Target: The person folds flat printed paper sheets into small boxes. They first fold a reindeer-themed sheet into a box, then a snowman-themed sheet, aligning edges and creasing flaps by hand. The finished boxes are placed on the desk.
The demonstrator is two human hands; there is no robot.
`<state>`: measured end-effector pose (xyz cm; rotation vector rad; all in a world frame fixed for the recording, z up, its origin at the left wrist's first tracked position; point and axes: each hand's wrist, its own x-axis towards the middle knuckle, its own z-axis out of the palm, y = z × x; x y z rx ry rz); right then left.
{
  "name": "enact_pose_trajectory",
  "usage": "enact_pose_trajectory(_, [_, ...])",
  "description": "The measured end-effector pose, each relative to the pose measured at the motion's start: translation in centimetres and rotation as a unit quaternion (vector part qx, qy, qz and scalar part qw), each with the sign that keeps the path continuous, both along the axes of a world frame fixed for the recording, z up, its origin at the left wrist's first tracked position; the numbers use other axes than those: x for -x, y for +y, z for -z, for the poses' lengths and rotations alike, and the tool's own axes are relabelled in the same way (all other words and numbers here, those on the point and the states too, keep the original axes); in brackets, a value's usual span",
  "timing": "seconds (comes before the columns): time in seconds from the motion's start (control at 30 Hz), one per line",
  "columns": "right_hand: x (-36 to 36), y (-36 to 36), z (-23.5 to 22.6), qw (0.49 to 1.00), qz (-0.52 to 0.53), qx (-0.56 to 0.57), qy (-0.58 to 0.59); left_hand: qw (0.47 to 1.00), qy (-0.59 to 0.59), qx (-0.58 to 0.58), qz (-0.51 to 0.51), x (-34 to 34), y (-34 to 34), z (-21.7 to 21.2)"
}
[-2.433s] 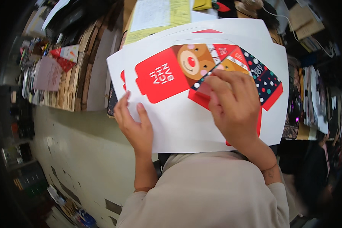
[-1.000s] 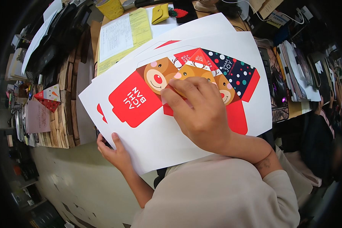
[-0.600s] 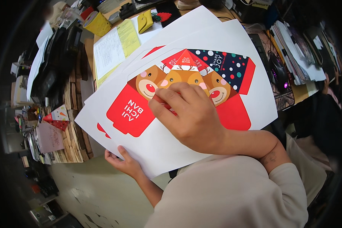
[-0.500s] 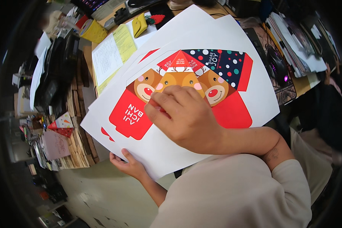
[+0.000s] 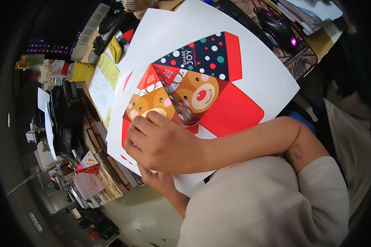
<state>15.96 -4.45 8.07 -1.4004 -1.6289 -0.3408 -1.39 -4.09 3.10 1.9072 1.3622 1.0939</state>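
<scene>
The small folded box (image 5: 150, 99), over the large printed sheet (image 5: 261, 64), now shows its dark dotted side (image 5: 183, 108), which was hidden just before; I judge this makes box and sheet easier to tell apart. The right hand (image 5: 165, 144) holds the box in a narrow, curled grip. The left hand (image 5: 163, 182) is partly covered; whether it grips the sheet's edge, I cannot tell.

Right hand (image 5: 165, 142) curled, gripping reindeer-faced pyramid box (image 5: 154, 96), box over large white printed sheet (image 5: 259, 66), left hand (image 5: 160, 181) partly hidden at the sheet's near edge, black mouse (image 5: 272, 24) on patterned mat (image 5: 304, 61), upper right.
</scene>
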Motion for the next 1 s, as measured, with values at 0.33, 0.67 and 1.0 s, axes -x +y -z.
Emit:
enact_pose_trajectory(0.33, [0.9, 0.4, -0.1, 1.0, 0.028, 0.006, 0.009, 0.999, 0.0, 0.038, -0.002, -3.3, -0.7, 1.3])
enact_pose_trajectory(0.67, [0.9, 0.3, -0.3, 0.999, 0.043, 0.021, 0.019, 0.999, -0.023, 0.047, -0.002, -3.1, -0.7, 1.6])
enact_pose_trajectory(1.0, [0.9, 0.3, -0.3, 0.999, 0.031, 0.03, 0.009, 0.998, -0.034, 0.046, 0.0, -3.1, -0.5, 1.6])
